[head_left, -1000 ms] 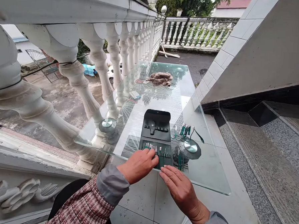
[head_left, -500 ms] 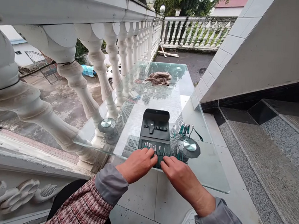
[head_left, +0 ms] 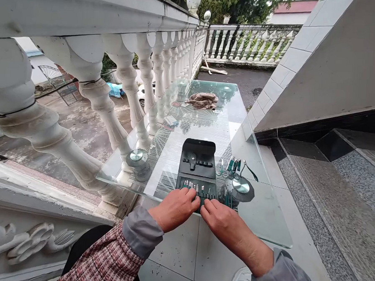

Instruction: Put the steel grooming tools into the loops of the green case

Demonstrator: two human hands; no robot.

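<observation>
A black manicure case (head_left: 196, 171) lies unfolded on the glass table, its far flap raised. Small metal-tipped tools (head_left: 197, 187) stand in a row of loops in its near half. My left hand (head_left: 177, 207) is closed over the near left part of the case, fingers curled down. Beside it my right hand (head_left: 218, 215) is closed at the near right part, fingertips on the case. Whatever the fingers pinch is hidden under them. Right of the case lie green-handled scissors (head_left: 221, 167), several nail clippers (head_left: 234, 164) and green-handled nippers (head_left: 250, 170).
The glass table (head_left: 265, 216) has round metal discs over its legs, one left (head_left: 137, 155) and one right (head_left: 241, 185). A brown cloth (head_left: 202, 101) and a small card (head_left: 171, 120) lie farther back. A white balustrade (head_left: 124, 82) runs along the left; stone steps (head_left: 324, 173) rise at right.
The view has shifted slightly, so everything sits a little lower and to the right. Both hands stay at the case's near end, with the fingers only slightly moved.
</observation>
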